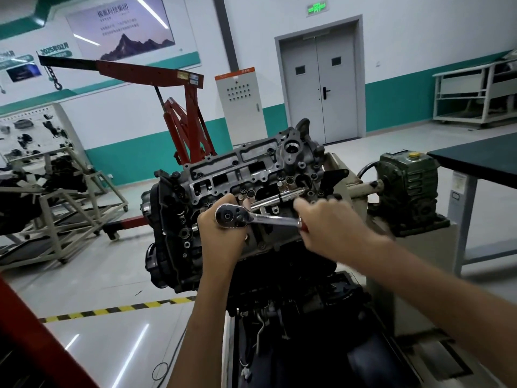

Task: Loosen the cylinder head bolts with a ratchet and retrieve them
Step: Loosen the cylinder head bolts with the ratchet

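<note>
Ratchet (260,218): rigid chrome steel, likely slick; your left hand (221,239) clasps its head, your right hand (327,222) wraps the red grip, best place to pull

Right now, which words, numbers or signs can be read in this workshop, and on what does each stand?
"2025年02月": wall panel, far left.
Poster headline: Chinese characters, too blurred to read.
Green sign over the door: too blurred.
Orange strip on the cabinet, label on the crane: too small.
</note>
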